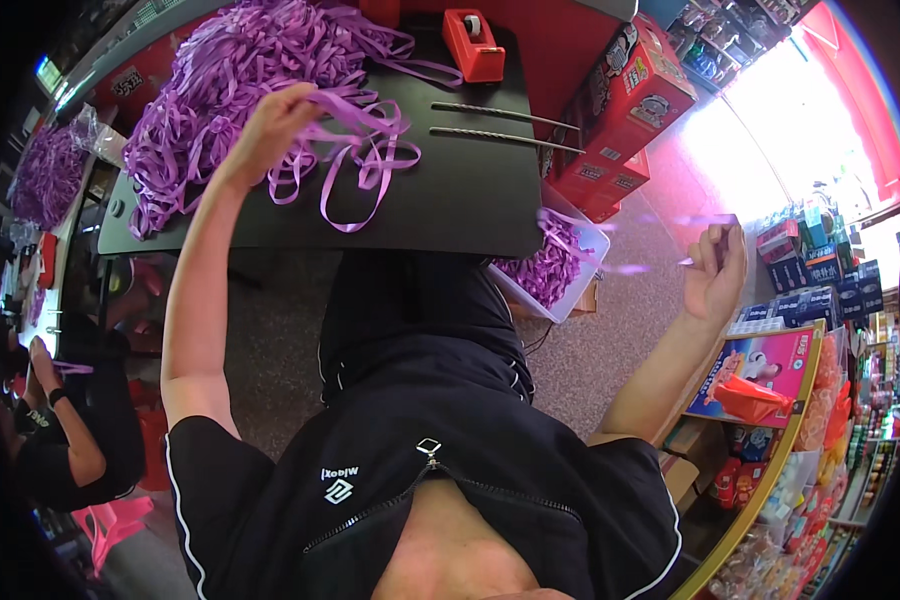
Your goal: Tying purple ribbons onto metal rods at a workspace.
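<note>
With the view's centre as the clock hub, the purple ribbon pile (240,60) is at 11 o'clock, heaped on the dark worktop (470,215). Left hand (282,120), also 11 o'clock, over the near side of the pile – fingers closed, pinching a bunch of ribbon loops (342,108) that trails toward 12. Right hand (715,275) is out at 3, off the worktop, fingers curled part-way in. Blurred purple strips (625,268) show beside its fingertips – can't make out whether it grips them.

White bin (597,245) at 2 o'clock, below the worktop edge, between the worktop and the right hand; more purple ribbon (548,272) inside. On the worktop: red tape dispenser (480,62) at 12, two thin metal rods (505,115) just past 12, side by side, apart. Stacked red cartons (620,120) between 1 and 2, beyond the bin. Second person (80,420) seated between 8 and 9, a purple strip (73,369) at their hands. Pink stool (115,520) at 8.
</note>
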Motion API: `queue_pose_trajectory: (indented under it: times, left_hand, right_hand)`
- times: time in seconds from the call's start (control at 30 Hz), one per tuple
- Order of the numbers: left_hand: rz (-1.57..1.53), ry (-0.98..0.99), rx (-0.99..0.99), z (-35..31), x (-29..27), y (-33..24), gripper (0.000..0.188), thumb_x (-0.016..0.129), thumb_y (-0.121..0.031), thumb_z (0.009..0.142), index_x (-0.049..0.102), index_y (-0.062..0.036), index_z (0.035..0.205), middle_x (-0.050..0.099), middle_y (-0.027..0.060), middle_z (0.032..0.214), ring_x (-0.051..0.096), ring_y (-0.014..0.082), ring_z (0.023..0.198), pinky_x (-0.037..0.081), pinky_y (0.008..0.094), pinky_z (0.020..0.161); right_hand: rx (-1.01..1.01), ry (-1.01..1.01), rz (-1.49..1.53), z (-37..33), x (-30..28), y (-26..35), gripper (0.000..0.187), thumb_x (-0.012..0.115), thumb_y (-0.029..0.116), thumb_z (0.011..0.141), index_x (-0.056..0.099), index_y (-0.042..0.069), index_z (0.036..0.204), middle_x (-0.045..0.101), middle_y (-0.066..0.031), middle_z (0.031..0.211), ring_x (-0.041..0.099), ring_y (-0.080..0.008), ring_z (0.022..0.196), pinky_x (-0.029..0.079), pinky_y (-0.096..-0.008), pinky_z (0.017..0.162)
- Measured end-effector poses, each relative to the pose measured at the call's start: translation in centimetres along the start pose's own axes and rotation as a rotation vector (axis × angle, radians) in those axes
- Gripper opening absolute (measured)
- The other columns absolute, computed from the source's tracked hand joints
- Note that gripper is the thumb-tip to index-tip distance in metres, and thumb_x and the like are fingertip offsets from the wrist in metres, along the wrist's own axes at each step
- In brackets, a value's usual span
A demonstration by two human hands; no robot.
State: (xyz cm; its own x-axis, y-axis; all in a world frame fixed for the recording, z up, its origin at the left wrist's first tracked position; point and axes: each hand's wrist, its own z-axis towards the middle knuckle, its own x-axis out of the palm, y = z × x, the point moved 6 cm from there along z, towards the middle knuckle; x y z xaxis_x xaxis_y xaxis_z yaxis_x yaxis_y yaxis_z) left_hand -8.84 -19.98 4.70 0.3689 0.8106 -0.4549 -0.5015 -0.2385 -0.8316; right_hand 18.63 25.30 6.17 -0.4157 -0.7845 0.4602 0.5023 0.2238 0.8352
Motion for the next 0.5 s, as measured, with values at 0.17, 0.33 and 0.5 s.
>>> queue_pose_trajectory:
  times: [0.17,0.33,0.5]
  left_hand:
    - [0.742,-0.258,-0.076,1.1,-9.9,4.0,0.024,0.058,-0.015,0.084,0.063,-0.0017,0.103,0.061,0.0088,0.090,0.058,0.0243,0.088,0.044,0.0347,0.082]
    - [1.114,-0.428,0.248,-1.5,-5.0,-1.8,0.034,0.060,-0.005,0.076,0.061,-0.0016,0.110,0.056,0.0174,0.116,0.052,0.0340,0.107,0.036,0.0397,0.102]
    - [-0.544,0.427,-0.229,-6.0,14.9,-9.6,0.022,0.055,-0.011,0.090,0.064,0.0010,0.106,0.068,0.0095,0.094,0.064,0.0161,0.093,0.050,0.0277,0.080]
  right_hand:
    - [-0.057,-0.317,-0.230,-1.2,-1.7,1.2,0.015,0.057,0.016,0.093,0.064,0.002,0.091,0.061,-0.0028,0.078,0.040,-0.0033,0.054,0.024,-0.0188,0.047]
    - [-0.039,0.079,-1.239,-0.3,1.4,-0.1,0.014,0.059,0.013,0.089,0.068,0.002,0.087,0.062,0.0008,0.072,0.048,-0.0023,0.063,0.033,-0.0193,0.052]
    - [0.014,0.136,-1.063,0.1,4.2,-0.4,0.016,0.064,0.013,0.086,0.067,-0.001,0.091,0.065,-0.0035,0.074,0.053,-0.0059,0.063,0.040,-0.0205,0.057]
